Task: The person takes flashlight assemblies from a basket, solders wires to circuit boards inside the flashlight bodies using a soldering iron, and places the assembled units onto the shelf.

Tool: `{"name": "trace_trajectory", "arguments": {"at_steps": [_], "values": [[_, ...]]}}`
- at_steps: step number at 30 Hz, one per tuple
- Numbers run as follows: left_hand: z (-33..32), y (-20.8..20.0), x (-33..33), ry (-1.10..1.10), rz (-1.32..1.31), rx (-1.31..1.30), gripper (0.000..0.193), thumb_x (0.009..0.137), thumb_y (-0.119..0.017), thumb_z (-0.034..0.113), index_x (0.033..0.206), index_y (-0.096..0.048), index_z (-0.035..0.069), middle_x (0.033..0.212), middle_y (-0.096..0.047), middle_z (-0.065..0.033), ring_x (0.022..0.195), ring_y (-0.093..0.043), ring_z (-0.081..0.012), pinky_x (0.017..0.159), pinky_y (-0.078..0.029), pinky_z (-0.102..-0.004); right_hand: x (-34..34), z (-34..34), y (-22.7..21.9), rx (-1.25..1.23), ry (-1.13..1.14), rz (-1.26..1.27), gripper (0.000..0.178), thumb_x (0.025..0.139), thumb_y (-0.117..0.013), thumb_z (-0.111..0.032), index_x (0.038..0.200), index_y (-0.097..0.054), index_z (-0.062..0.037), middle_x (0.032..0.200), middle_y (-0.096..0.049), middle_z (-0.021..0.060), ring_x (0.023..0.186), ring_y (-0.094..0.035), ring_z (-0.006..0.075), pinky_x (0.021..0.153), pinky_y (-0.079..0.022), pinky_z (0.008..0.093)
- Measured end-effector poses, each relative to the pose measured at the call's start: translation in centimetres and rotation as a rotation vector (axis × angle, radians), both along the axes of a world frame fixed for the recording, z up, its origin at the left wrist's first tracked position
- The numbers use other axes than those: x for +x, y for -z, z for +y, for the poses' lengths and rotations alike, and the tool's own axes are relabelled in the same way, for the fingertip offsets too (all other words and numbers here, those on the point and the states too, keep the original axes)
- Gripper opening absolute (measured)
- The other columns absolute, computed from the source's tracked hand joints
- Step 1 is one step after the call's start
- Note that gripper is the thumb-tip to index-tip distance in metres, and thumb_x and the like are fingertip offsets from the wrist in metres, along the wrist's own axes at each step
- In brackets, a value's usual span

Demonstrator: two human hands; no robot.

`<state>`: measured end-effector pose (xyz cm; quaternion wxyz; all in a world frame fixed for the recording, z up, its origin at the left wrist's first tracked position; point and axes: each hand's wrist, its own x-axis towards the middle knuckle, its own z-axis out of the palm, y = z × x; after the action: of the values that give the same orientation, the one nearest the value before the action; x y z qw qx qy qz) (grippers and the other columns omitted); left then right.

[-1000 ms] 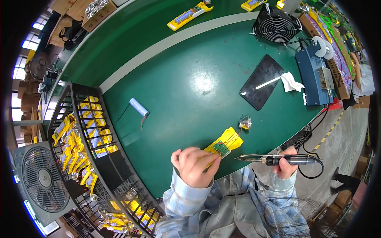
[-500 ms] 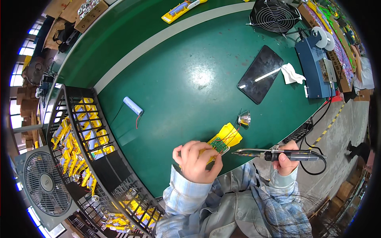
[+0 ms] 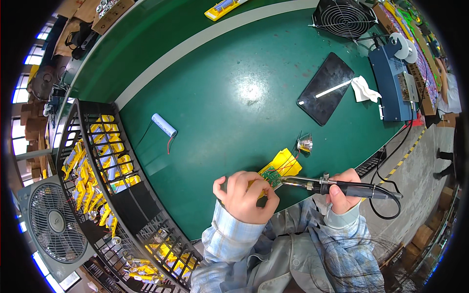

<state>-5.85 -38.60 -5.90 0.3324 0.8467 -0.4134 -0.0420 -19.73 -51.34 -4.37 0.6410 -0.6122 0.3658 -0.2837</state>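
Observation:
My left hand is closed round the near end of a yellow plastic housing on the green table, its fingers covering that end. A small green circuit board with thin red and dark wires lies in the housing. The wires run to a shiny reflector cup beside the housing's far end. My right hand grips a soldering iron by its dark handle. The iron's tip is at the board's right edge, close to my left fingers; whether it touches I cannot tell.
A blue cylindrical battery with wires lies left on the table. At the left edge stands a black crate of yellow housings. To the right are a dark tablet, a white tissue, a blue solder machine and a black fan.
My right hand has brought the soldering iron leftward and slightly up, so its tip now reaches the circuit board. My left hand keeps its hold on the yellow housing.

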Motion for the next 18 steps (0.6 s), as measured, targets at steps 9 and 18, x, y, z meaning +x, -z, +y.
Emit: {"name": "trace_trajectory", "arguments": {"at_steps": [9, 18], "values": [[-0.03, -0.15, -0.03, -0.011, 0.028, 0.017, 0.013, 0.05, -0.061, 0.007, 0.06, -0.054, 0.011, 0.078, -0.051, 0.0005, 0.078, -0.048, -0.0168, 0.079, -0.022, -0.0388, 0.42, 0.22, 0.0, -0.016, 0.011, 0.029, 0.017, 0.07, -0.058, -0.013, 0.069, -0.047, -0.0013, 0.063, -0.054, 0.0057, 0.055, -0.046, 0.008, 0.051, -0.038, 0.0216], [-0.08, -0.1, 0.08, -0.006, 0.037, 0.018, 0.012, 0.05, -0.06, 0.007, 0.06, -0.054, 0.011, 0.078, -0.05, 0.0003, 0.079, -0.047, -0.0177, 0.079, -0.022, -0.0389, 0.75, 0.32, 0.12, -0.032, 0.036, 0.058, 0.018, 0.07, -0.059, -0.013, 0.069, -0.046, -0.0007, 0.062, -0.053, 0.0055, 0.055, -0.045, 0.0089, 0.051, -0.038, 0.0224]]}}
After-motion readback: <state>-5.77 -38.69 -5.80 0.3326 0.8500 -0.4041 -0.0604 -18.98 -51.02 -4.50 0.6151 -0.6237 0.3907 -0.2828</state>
